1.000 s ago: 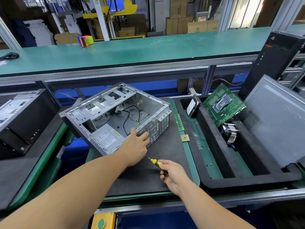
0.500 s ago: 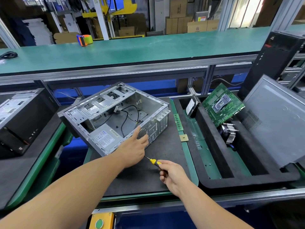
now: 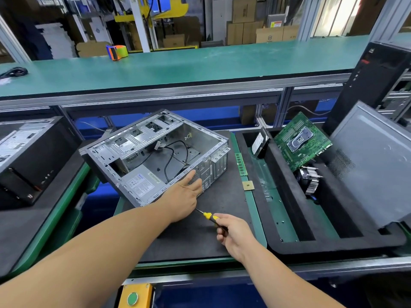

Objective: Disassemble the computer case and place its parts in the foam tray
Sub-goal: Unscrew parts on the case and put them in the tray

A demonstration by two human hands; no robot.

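Note:
An open grey computer case [image 3: 155, 152] lies on its side on a black mat, with a power supply [image 3: 142, 183] and black cables inside. My left hand [image 3: 184, 194] rests flat with straight fingers against the case's near rear corner. To its right, my right hand [image 3: 233, 234] grips a yellow-and-black screwdriver [image 3: 208, 216] whose tip points toward the case. The black foam tray [image 3: 289, 196] stands to the right. It holds a hard drive [image 3: 259, 143], a green motherboard [image 3: 302, 141], a heatsink [image 3: 311, 178] and a grey side panel [image 3: 378, 165].
A green RAM stick [image 3: 241, 163] and a small CPU chip [image 3: 248, 185] lie on the green strip between mat and tray. Another black computer [image 3: 29, 156] lies at left, and a black tower [image 3: 373, 81] stands at far right. A raised green bench [image 3: 178, 63] runs behind.
The case has turned slightly under my left hand, whose fingers now lie straighter against it. My right hand with the screwdriver has barely moved.

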